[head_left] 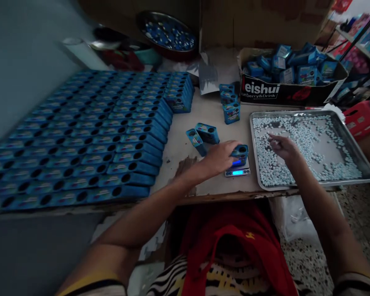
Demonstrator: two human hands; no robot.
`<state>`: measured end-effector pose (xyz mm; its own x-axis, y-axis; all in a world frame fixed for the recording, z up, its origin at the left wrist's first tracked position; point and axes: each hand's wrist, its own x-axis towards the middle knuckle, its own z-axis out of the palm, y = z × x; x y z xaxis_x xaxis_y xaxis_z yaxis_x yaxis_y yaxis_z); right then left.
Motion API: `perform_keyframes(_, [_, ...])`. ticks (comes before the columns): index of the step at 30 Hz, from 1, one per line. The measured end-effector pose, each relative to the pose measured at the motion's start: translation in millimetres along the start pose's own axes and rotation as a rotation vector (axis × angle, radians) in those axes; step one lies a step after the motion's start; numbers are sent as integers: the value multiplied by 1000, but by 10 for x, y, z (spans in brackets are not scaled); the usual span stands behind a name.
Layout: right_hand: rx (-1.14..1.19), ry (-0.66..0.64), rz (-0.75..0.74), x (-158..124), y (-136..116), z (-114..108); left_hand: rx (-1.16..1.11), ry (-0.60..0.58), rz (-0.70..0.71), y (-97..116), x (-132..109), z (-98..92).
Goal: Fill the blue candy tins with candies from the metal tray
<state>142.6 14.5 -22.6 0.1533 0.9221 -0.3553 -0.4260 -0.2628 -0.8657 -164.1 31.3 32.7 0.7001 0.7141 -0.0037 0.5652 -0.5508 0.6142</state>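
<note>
My left hand (pixel 222 157) is closed around a small blue box (pixel 242 150) with a dark round hole in its top. That box stands on a small digital scale (pixel 238 172) whose display glows blue. Over the left part of a metal tray (pixel 314 185), my right hand (pixel 284 148) has its fingers drawn together; what they hold, if anything, is too small to make out. Pale blue-white pellets (pixel 302 142) lie spread across the tray. Left of the scale, two more blue boxes (pixel 207 133) stand close together, one turned at an angle.
Packed rows of blue boxes (pixel 89 135) cover the table's left side. A short row of boxes (pixel 232 113) stands behind the scale. At the back are a carton (pixel 265 92) piled with blue boxes and a round bowl (pixel 169 37) of blue pieces. A red plastic item (pixel 362 119) sits far right.
</note>
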Motion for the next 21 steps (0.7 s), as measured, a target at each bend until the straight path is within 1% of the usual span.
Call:
perform_keyframes(1, [-37, -7, 20, -71, -6, 54, 3, 1, 4, -26, -3, 95])
perform_keyframes(3, [-167, -8, 37, -226, -63, 194, -9, 31, 34, -96, -54, 175])
perform_keyframes(5, [-346, -66, 29, -386, -163, 375, -30, 76, 81, -169, -164, 157])
perform_keyframes(7, [-459, -165, 36, -535, -282, 579, -39, 126, 111, -242, -319, 100])
perform_keyframes(10, [-444, -264, 128, -695, -455, 857, -47, 218, 67, -381, -588, 17])
perform_keyframes(13, [-378, -247, 231, -757, -580, 1035, -74, 276, 7, -551, -834, -47])
perform_keyframes(17, [-382, -159, 246, -759, -640, 1145, -132, 332, -20, -736, -1053, -121])
perform_keyframes(19, [-407, -161, 248, -764, -642, 1180, -174, 363, -40, -798, -1107, -141])
perform_keyframes(21, [-444, -192, 239, -776, -644, 1213, -232, 382, -56, -848, -1131, -140])
